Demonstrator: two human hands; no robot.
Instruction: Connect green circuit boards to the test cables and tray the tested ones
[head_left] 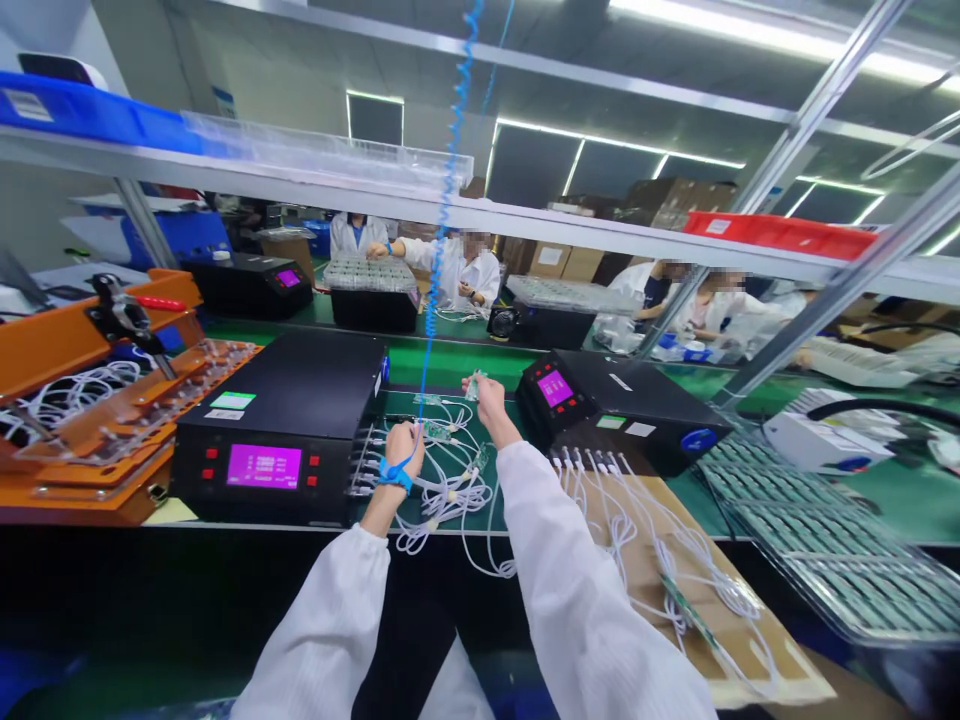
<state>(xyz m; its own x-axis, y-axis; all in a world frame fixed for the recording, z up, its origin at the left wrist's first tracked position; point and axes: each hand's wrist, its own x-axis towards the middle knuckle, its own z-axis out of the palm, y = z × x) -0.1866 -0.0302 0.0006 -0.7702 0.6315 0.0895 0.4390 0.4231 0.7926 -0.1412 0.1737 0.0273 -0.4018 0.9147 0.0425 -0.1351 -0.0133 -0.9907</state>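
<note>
My left hand (403, 452), with a blue strap (396, 474) on its wrist, is closed by the right side of a black box with a purple screen (264, 467); what its fingers grip is too small to make out. My right hand (489, 400) is raised farther forward, its fingers pinched on a small green circuit board (473, 386). Another green board (437, 431) lies between the hands. Coiled white cables (450, 503) spread over the green mat below them, several plugged into the box.
A second black box (622, 405) stands right, its cables lying on cardboard (694, 520). A tray of boards (847, 540) is far right, an orange fixture (97, 470) far left. A blue coiled cord (442, 215) hangs centrally. People in white coats sit beyond.
</note>
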